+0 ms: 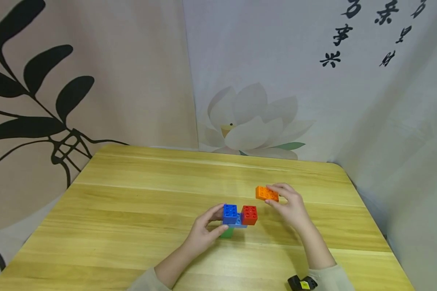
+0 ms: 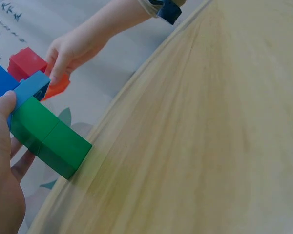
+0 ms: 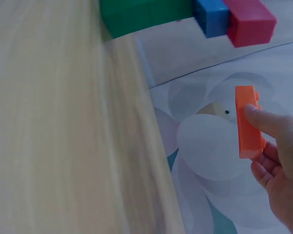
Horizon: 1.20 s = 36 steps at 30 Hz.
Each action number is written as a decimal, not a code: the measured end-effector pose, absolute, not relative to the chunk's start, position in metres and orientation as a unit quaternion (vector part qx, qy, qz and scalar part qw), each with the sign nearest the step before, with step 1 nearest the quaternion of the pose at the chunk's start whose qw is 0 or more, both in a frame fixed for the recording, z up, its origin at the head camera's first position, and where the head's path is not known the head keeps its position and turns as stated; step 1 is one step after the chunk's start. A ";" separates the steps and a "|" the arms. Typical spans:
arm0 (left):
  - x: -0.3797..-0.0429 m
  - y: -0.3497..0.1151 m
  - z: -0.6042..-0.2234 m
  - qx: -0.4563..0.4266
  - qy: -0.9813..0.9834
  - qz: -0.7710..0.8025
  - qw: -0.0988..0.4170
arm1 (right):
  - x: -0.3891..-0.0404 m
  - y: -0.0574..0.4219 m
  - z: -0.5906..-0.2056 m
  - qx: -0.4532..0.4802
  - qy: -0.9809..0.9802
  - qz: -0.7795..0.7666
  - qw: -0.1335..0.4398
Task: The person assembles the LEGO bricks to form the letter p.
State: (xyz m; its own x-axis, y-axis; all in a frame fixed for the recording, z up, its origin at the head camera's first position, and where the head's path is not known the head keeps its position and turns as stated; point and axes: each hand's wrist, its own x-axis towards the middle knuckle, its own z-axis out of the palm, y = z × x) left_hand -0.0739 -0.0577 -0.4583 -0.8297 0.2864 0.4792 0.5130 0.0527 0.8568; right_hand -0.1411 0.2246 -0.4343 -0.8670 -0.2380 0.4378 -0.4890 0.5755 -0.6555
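A small stack of toy building bricks stands on the table. Two green bricks [image 2: 53, 136] form its base, a light blue brick [image 2: 31, 90] lies across them, and a dark blue brick [image 1: 230, 213] and a red brick [image 1: 249, 215] sit side by side on top with a gap between. My left hand [image 1: 204, 231] grips the stack from the left, thumb in front and fingers behind. Off to the right of the stack, my right hand [image 1: 289, 205] pinches an orange brick [image 1: 267, 193] between thumb and fingers. The orange brick is apart from the stack, its studs partly covered by the fingers.
The wooden table [image 1: 131, 210] spreads out around the hands. Behind it hangs a printed cloth [image 1: 149, 72] with leaves, a lotus flower and dark writing. A black device [image 1: 301, 283] is strapped at the right wrist.
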 end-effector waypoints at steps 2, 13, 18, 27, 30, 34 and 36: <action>-0.074 -0.058 -0.459 -0.278 -0.719 -0.630 0.091 | -0.138 0.222 -0.430 0.210 -0.870 0.415 0.163; -0.073 -0.057 -0.460 -0.265 -0.720 -0.636 0.083 | -0.121 0.209 -0.406 0.204 -0.864 0.419 0.192; -0.079 -0.056 -0.478 -0.257 -0.721 -0.639 0.076 | -0.113 0.201 -0.398 0.219 -0.855 0.423 0.205; -0.078 -0.057 -0.474 -0.273 -0.714 -0.639 0.085 | -0.106 0.189 -0.388 0.279 -0.828 0.421 0.241; -0.074 -0.057 -0.463 -0.277 -0.710 -0.642 0.086 | -0.105 0.187 -0.387 0.299 -0.821 0.419 0.249; -0.073 -0.057 -0.462 -0.275 -0.710 -0.643 0.084 | -0.105 0.184 -0.388 0.322 -0.809 0.418 0.258; -0.073 -0.057 -0.463 -0.271 -0.711 -0.644 0.082 | -0.104 0.183 -0.388 0.331 -0.803 0.422 0.259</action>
